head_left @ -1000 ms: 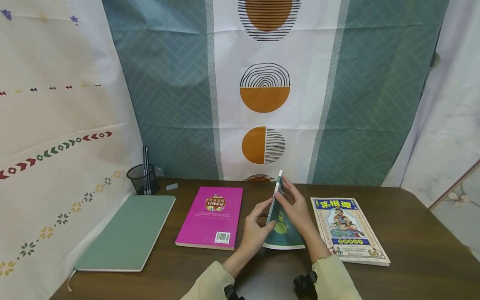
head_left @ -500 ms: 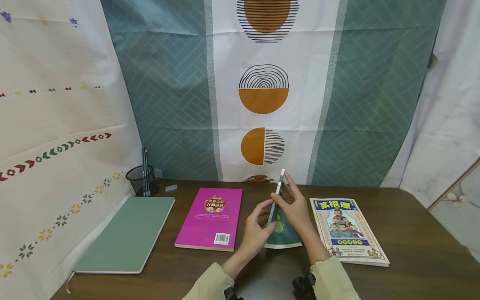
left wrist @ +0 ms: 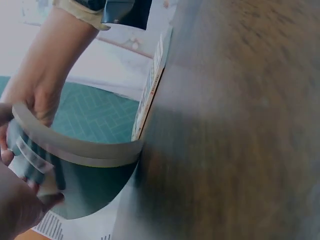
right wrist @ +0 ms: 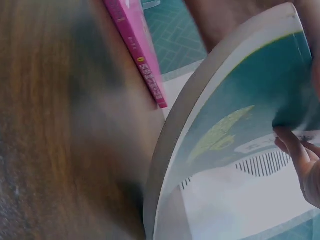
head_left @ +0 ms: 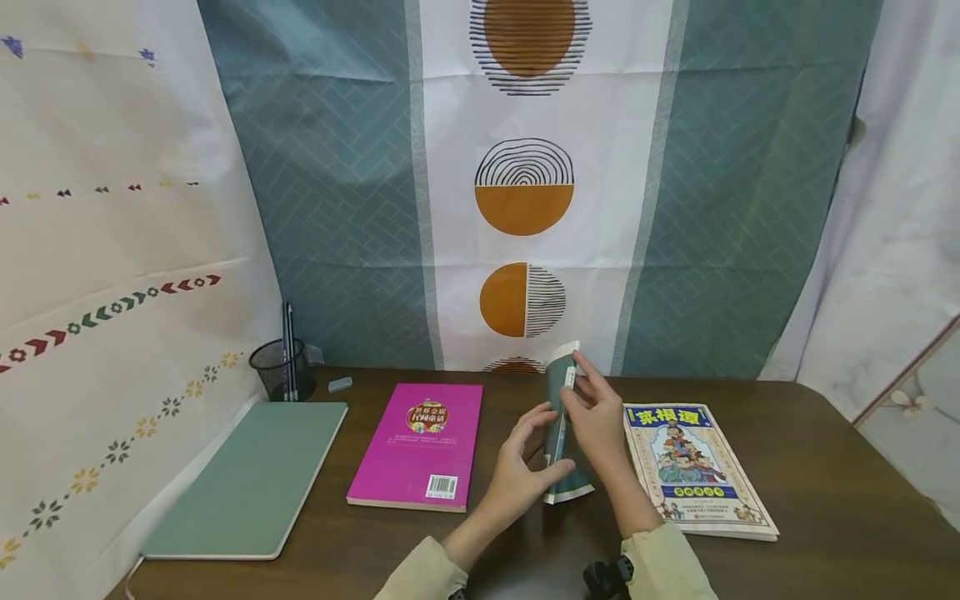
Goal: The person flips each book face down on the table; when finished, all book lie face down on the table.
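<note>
Evidently both hands, left [head_left: 525, 475] and right [head_left: 600, 417], have fingers clamped on the teal book [head_left: 561, 433], bending it upright to keep it off the bench [head_left: 825, 467].

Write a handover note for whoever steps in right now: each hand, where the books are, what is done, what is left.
Left hand: grips the near lower edge of the teal book, fingers curled round it.
Right hand: holds the book's upper part from the right side, fingers at its top edge.
Teal book: stood on edge on the dark table, cover bowed, between the pink book and the illustrated book, both lying flat.
Green notebook lies flat at far left, by the mesh pen cup.
Done: teal book raised off its face.
Left: judging by the grip, it probably has yet to be laid flat or opened.
</note>
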A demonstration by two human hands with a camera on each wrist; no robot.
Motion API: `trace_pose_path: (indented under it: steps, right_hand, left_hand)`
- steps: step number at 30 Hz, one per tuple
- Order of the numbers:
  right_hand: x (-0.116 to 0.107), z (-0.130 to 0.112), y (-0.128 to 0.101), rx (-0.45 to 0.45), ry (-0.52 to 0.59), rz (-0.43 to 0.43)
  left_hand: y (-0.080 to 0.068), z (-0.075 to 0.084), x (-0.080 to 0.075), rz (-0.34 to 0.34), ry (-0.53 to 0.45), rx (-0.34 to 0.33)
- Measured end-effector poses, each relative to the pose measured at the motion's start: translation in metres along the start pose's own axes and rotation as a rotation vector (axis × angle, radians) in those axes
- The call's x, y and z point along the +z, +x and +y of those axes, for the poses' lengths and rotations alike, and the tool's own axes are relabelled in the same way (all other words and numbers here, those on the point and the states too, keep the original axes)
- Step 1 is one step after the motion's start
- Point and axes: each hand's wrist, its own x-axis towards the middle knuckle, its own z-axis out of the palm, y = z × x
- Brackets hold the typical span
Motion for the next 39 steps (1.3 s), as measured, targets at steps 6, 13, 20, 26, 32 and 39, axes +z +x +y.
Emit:
trace_pose_path:
  steps: [6, 13, 20, 26, 32, 39]
  right_hand:
    - [0.0, -0.008, 0.001, -0.017, 0.025, 0.086]
    - [-0.011, -0.017, 0.008, 0.048, 0.062, 0.122]
    - [-0.014, -0.02, 0.009, 0.101, 0.099, 0.11]
    - [-0.016, -0.006, 0.011, 0.135, 0.061, 0.127]
    - [-0.019, 0.011, 0.011, 0.214, 0.066, 0.113]
    - [-0.025, 0.024, 0.015, 0.228, -0.028, 0.008]
  left_hand:
    - [0.003, -0.001, -0.008, -0.042, 0.062, -0.033]
    - [0.009, -0.005, -0.018, 0.003, 0.104, -0.123]
    - [0.013, -0.016, -0.031, 0.054, 0.028, -0.206]
    - [0.013, -0.017, -0.033, 0.097, 0.045, -0.189]
    - [0.009, -0.018, -0.028, 0.148, 0.08, -0.198]
    - [0.008, -0.021, -0.023, 0.222, 0.138, -0.212]
